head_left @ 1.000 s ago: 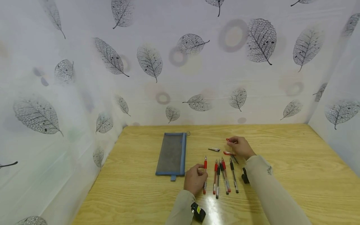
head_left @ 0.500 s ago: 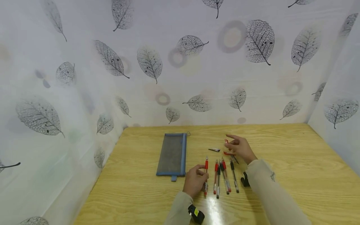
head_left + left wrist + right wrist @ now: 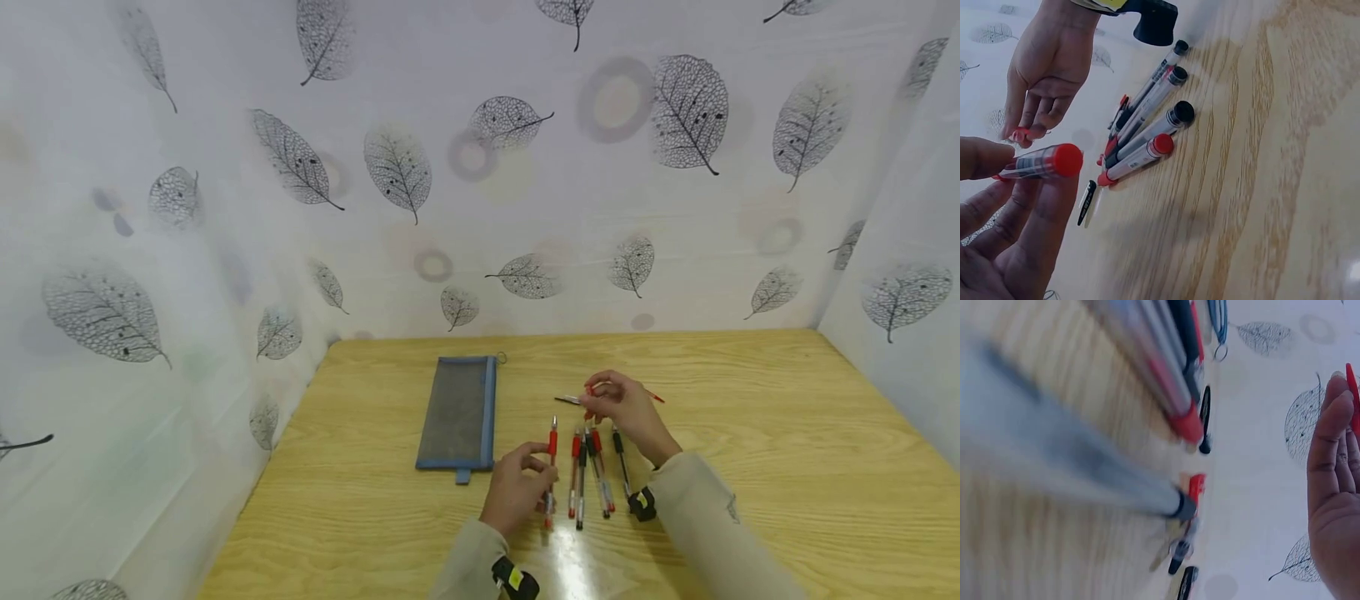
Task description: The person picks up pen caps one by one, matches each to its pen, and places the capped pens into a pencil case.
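Observation:
My left hand (image 3: 516,487) pinches a red gel pen (image 3: 552,442) near its lower half, uncapped tip pointing away; its red end (image 3: 1067,160) faces the left wrist camera. Ahead and to the right, my right hand (image 3: 624,414) pinches a red pen cap (image 3: 589,390) between thumb and fingers. That cap (image 3: 1354,394) also shows at the right edge of the right wrist view. The cap is close to the pen's tip but apart from it. Several uncapped red and black pens, among them a black one (image 3: 581,492), lie side by side between the hands.
A blue-edged mesh pencil pouch (image 3: 453,412) lies flat left of the pens. A black pen cap (image 3: 567,399) rests beyond them, partly behind my right hand. More loose caps, including a red one (image 3: 1196,485), lie on the wooden table (image 3: 787,433). Leaf-patterned sheeting stands behind.
My right hand has moved left and toward me with the red cap, nearer the pen. My left hand still holds the red pen and has barely shifted.

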The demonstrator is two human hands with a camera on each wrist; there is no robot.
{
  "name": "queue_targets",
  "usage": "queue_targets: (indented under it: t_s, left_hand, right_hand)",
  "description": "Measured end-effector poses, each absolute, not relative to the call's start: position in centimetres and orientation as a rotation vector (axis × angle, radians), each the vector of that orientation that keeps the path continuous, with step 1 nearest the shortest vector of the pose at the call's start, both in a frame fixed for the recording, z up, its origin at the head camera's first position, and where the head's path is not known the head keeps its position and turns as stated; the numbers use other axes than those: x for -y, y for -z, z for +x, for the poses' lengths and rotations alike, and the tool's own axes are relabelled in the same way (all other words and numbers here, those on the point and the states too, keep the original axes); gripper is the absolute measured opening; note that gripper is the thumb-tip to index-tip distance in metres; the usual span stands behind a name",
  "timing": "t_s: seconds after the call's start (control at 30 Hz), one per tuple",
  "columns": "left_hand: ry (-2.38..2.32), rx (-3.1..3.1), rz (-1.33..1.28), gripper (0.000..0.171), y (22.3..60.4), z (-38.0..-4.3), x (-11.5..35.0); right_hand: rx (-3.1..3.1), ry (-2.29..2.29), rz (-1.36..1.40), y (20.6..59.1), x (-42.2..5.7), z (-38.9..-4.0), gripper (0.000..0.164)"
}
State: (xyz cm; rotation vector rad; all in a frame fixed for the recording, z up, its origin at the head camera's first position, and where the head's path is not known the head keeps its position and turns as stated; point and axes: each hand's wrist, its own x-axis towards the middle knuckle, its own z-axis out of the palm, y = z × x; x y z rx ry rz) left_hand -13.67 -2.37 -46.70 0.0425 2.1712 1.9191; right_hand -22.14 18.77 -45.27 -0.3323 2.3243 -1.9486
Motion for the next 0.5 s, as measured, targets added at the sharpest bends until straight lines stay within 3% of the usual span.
queue_targets:
  t_s: [0.5]
  left_hand:
    - [-1.91, -2.159, 0.119, 0.032, 46.1, -12.5, 2.7]
  right_hand:
    - [-2.332, 2.142, -0.399, 45.4, -16.1, -19.2, 0.037]
